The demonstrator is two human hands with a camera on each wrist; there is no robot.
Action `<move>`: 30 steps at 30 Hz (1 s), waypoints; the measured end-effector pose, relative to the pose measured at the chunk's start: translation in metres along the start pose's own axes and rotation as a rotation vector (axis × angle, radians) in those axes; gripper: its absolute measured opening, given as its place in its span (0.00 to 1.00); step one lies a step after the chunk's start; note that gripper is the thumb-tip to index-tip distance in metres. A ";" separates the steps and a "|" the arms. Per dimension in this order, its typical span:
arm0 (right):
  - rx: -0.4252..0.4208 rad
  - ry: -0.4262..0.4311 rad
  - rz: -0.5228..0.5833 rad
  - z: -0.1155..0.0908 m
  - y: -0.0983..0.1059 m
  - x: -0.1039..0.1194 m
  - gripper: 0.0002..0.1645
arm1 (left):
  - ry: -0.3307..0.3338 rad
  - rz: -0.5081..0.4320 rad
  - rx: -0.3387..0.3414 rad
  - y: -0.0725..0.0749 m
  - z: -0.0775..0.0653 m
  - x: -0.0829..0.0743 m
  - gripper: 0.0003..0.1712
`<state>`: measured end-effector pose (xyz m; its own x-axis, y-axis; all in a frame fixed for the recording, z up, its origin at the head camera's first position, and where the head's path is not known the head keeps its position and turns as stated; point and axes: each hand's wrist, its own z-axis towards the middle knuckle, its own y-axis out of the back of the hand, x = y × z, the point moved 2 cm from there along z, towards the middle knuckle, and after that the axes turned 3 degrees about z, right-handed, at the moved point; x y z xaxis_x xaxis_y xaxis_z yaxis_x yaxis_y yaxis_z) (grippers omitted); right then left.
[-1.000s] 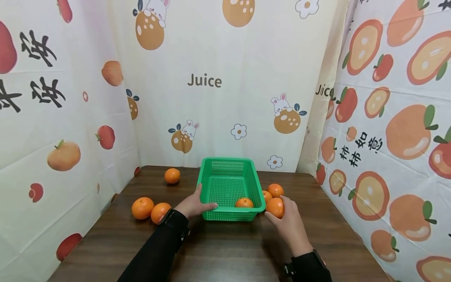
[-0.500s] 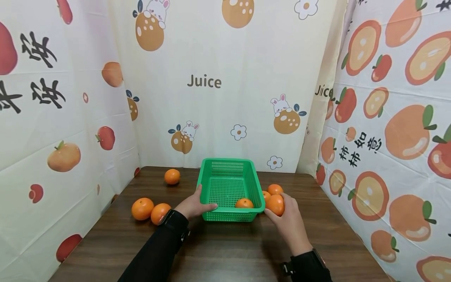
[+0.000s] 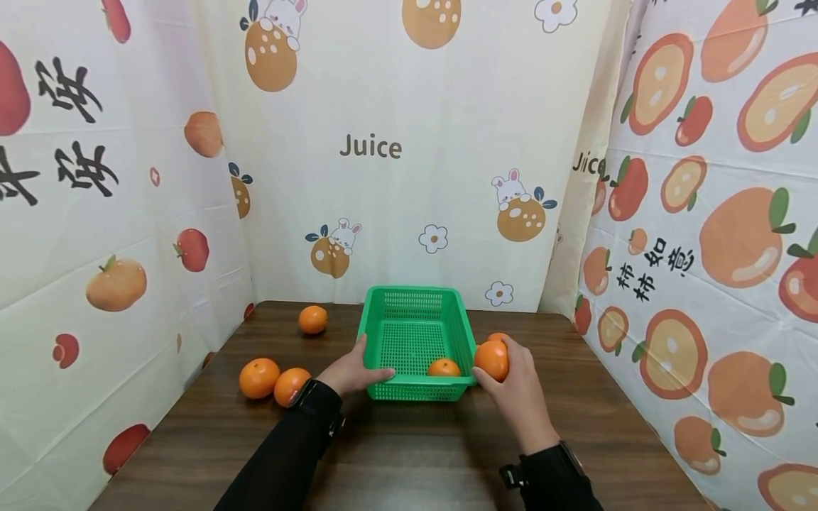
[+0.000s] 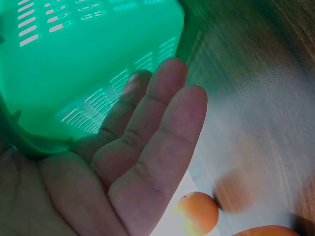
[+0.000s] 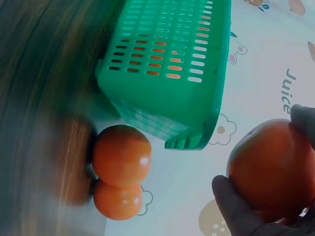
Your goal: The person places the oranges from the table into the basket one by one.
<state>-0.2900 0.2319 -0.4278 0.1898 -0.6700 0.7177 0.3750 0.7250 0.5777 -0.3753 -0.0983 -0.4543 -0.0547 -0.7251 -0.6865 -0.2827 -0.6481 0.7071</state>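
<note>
My left hand [image 3: 349, 369] holds the front left corner of a green plastic basket [image 3: 409, 387]. Its thumb lies over the front rim. In the left wrist view the fingers [image 4: 162, 132] extend along the outside of the slotted wall; the thumb is hidden. One mandarin [image 3: 444, 367] sits inside the basket near the front. My right hand [image 3: 520, 390] grips another mandarin [image 3: 491, 360], raised beside the basket's right rim. Thumb and fingertips press its sides in the right wrist view. Two mandarins touch each other on the table just outside the basket, the nearer mandarin [image 5: 121, 156] partly hiding the farther one [image 5: 117, 200].
Left of the basket lie two mandarins side by side, one mandarin [image 3: 258, 377] and a second [image 3: 291, 385] by the left wrist. A single mandarin [image 3: 312, 319] lies farther back. Fruit-printed cloth [image 3: 434, 142] hangs behind the brown wooden table [image 3: 396, 454] and along both sides.
My right hand has lifted its mandarin off the table and brought it up and left, close to the basket's rim. My left hand and the basket have stayed put.
</note>
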 end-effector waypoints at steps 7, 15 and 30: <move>0.002 0.008 0.004 -0.001 -0.002 0.006 0.44 | 0.010 0.009 -0.013 -0.005 0.004 0.003 0.73; 0.024 0.021 0.027 0.009 -0.007 0.013 0.49 | 0.010 -0.001 -0.024 -0.003 0.004 0.002 0.73; 0.037 -0.013 0.064 0.024 -0.018 0.010 0.49 | 0.019 -0.033 -0.013 -0.002 -0.001 -0.002 0.74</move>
<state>-0.3170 0.2154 -0.4214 0.2006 -0.6204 0.7582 0.3283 0.7717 0.5446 -0.3742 -0.0959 -0.4540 -0.0272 -0.7077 -0.7060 -0.2713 -0.6745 0.6866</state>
